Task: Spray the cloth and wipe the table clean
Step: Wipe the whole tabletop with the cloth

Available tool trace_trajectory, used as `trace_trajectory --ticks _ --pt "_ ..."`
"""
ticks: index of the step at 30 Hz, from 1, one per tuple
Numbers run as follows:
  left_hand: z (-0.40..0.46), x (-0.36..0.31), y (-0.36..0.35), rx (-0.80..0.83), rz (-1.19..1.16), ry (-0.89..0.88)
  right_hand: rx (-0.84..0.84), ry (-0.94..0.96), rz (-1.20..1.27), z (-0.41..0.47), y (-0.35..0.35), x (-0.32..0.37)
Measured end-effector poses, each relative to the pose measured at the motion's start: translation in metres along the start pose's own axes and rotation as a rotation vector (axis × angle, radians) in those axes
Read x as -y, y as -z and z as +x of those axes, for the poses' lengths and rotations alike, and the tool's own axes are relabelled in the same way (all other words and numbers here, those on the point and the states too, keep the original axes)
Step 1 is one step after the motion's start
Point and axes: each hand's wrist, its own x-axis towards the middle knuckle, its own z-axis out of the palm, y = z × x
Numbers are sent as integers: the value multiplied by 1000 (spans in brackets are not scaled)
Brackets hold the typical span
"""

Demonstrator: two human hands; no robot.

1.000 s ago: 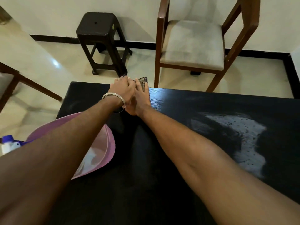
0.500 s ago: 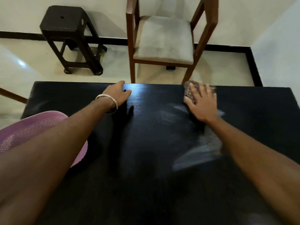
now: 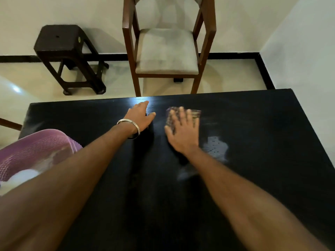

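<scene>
Glossy black table [image 3: 253, 124]; checked cloth [image 3: 196, 114]

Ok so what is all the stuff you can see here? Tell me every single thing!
table: one, black, fills the near half of the view
cloth: one, dark checked, flat on the table under the right hand
white smear: one, whitish patch on the table, right of the right hand
basket: one, pink-purple mesh, at the table's left end
chair: one, brown wood with grey seat, beyond the table
stool: one, dark brown, left of the chair
bangle: one, silver, on the left wrist
left hand: one, resting flat on the table
right hand: one, fingers spread, pressing the cloth
</scene>
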Motion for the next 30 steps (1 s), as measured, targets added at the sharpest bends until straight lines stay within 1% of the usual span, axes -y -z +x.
trace_trajectory --ticks 2,3,5,6,7,8,13,14,16,18,19,20,23,25,27,29,30 --pt "-5 -4 1 -4 -37 29 53 190 18 -25 -11 44" --pt "-8 -6 2 -4 -41 36 77 289 20 -36 -15 53" --pt "-13 -7 0 -10 -30 41 89 424 6 -44 -16 40" --pt "-14 -7 -1 -12 -21 41 76 423 5 -42 -12 21" --pt "-16 -9 -2 -10 -18 43 61 368 10 -40 -9 -6" --pt "-17 -10 -3 -12 -19 43 41 271 20 -38 -4 -38" --pt "-30 -15 -11 -2 -16 17 -37 -308 -31 -42 42 -226" --pt "-33 -16 -13 -2 -18 8 -22 -403 -21 -47 51 -255" --pt "-40 -11 -13 -7 -26 3 43 -554 40 -50 59 -275" --pt "-46 -2 -12 -10 -32 9 35 -670 74 -39 53 -256" --pt "-49 2 -12 -13 -27 4 9 -686 84 -30 50 -234" --pt "-50 7 -11 -20 -19 2 -20 -629 76 -18 43 -206" --pt "-52 20 -7 -30 10 13 -37 -240 5 8 25 -98" --pt "-52 26 -5 -36 22 26 3 -24 1 9 9 -18" --pt "-51 29 -4 -36 31 51 74 186 5 -10 -8 55" --pt "-50 30 -4 -39 32 62 137 421 -29 -41 -22 99" --pt "-50 29 -5 -38 28 59 143 507 -50 -55 -26 104"
